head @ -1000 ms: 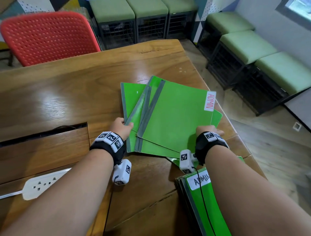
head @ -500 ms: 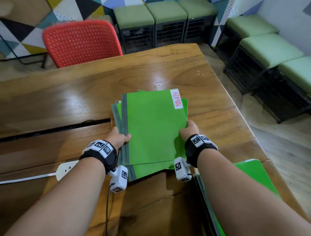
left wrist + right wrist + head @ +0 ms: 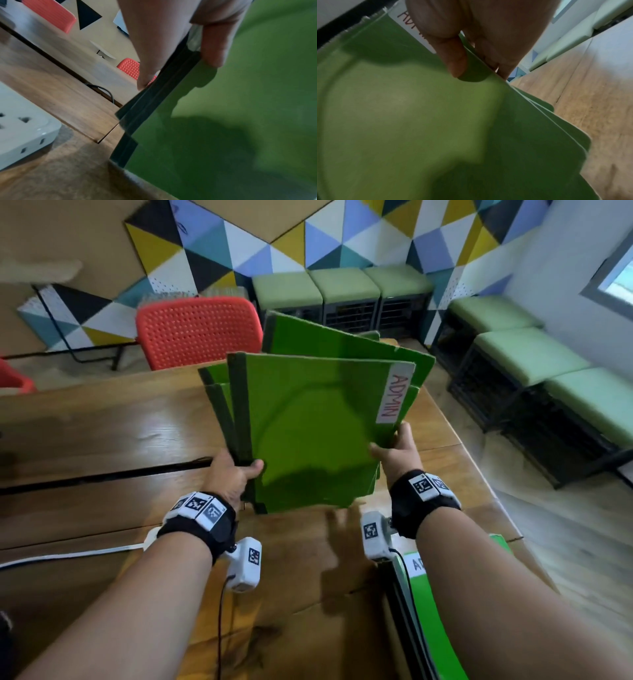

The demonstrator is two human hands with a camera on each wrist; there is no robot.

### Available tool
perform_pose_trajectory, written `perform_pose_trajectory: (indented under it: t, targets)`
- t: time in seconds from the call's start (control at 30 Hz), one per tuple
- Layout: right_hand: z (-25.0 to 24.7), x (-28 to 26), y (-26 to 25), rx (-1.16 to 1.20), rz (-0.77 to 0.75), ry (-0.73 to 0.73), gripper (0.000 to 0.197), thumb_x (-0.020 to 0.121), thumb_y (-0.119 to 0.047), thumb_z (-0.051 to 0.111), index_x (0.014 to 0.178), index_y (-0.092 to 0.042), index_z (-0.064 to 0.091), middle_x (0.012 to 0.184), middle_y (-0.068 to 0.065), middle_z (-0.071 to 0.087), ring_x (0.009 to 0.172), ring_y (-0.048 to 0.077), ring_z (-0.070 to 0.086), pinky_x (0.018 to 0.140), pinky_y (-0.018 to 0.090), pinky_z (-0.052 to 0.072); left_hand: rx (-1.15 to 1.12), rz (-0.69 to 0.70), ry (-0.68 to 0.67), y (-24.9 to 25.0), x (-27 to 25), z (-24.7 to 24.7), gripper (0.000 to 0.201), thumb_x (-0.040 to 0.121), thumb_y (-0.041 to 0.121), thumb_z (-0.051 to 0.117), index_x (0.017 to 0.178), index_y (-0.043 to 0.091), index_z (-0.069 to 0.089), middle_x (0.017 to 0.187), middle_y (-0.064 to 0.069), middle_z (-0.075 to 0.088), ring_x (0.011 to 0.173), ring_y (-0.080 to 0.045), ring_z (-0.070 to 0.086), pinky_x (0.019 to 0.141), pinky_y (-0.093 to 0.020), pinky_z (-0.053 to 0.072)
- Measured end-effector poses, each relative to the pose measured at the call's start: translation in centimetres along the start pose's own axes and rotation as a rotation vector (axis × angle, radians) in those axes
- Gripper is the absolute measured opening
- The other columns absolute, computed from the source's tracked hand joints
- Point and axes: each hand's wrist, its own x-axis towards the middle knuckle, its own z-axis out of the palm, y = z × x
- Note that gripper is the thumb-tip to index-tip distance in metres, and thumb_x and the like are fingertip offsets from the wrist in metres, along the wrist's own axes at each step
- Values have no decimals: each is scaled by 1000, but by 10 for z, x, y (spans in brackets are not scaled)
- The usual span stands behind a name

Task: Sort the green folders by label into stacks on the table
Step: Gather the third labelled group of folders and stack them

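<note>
Far left on tabletop: white power strip, idle. My left hand pinches dark spines of green folders, thumb in front. Bundle tipped upright, lower edge by tabletop, likely to square edges. ADMIN label faces me. My right hand pinches open edge. Near right: ADMIN stack lying flat.

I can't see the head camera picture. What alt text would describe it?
Two hands hold a bundle of green folders tilted up above a wooden table, the left hand gripping the dark spines, the right hand the opposite edge. The front folder's label reads ADMIN. Another green folder stack lies near the right forearm; a red chair stands behind.
</note>
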Motion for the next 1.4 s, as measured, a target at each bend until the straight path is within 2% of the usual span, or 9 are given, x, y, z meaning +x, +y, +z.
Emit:
perform_pose_trajectory:
  t: [0.27, 0.5, 0.6, 0.73, 0.93, 1.03, 1.13, 1.27, 1.4]
  targets:
    - [9, -29, -3, -202, -24, -126, 77, 77, 22, 41, 140, -20, 24, 113, 2, 54, 109, 20, 50, 96, 42, 45, 45, -7, 19, 2, -19, -2, 68, 70, -20, 67, 120, 18, 40, 116, -10, 64, 107, -32, 61, 92, -53, 51]
    - [9, -41, 30, -535, 112, -86, 50, 91, 6, 36, 138, -11, 31, 118, 12, 54, 114, 31, 52, 93, 35, 43, 455, -12, -19, -39, -13, -9, 60, 81, 1, 60, 131, 30, 42, 121, -7, 64, 114, -32, 59, 92, -39, 48]
    - [6, -45, 30, -622, 83, -28, 43, 93, 0, 38, 134, -14, 37, 110, 14, 58, 92, 26, 53, 77, 31, 41, 559, -16, 48, -32, -20, -8, 46, 89, 3, 55, 132, 19, 48, 123, -12, 64, 114, -35, 58, 85, -33, 43]
    - [0, -53, 17, -663, 63, 78, 30, 94, -8, 39, 123, -16, 40, 97, 10, 57, 89, 31, 58, 73, 35, 46, 660, 33, 45, -16, -36, -7, 38, 92, 16, 59, 129, 9, 51, 124, -12, 63, 114, -33, 59, 88, -35, 44]
    - [-25, -77, 2, -665, 63, 216, 42, 92, -4, 39, 132, -15, 44, 111, 11, 61, 96, 29, 59, 82, 35, 49, 793, 35, -94, -2, -70, 4, 31, 89, 27, 63, 111, 5, 60, 111, -13, 68, 102, -31, 63, 79, -31, 44]
    - [-51, -97, 10, -705, 175, 242, 40, 94, -15, 44, 134, -11, 44, 122, 14, 56, 103, 30, 60, 92, 45, 52, 866, -10, -208, -6, -93, 21, 43, 90, 32, 61, 123, 5, 55, 123, -14, 63, 111, -31, 60, 87, -32, 45]
    - [-84, -124, 24, -785, 285, 308, 41, 95, -15, 45, 135, -6, 44, 127, 18, 50, 110, 33, 56, 95, 40, 48, 911, -73, -314, -19, -118, 41, 66, 91, 36, 60, 143, 3, 39, 142, -14, 49, 127, -31, 50, 101, -35, 42]
    - [-131, -159, 44, -825, 372, 350, 33, 92, -11, 46, 124, -4, 53, 118, 20, 59, 106, 35, 59, 90, 38, 48, 898, -103, -434, -43, -153, 67, 47, 87, 36, 64, 123, 6, 55, 120, -12, 64, 107, -29, 62, 90, -36, 52]
    - [-172, -183, 57, -849, 426, 359, 35, 91, -9, 46, 125, -6, 54, 110, 19, 63, 98, 34, 62, 86, 40, 52, 934, -166, -491, -61, -192, 95, 50, 86, 39, 64, 123, 8, 49, 118, -11, 61, 104, -30, 64, 88, -37, 54]
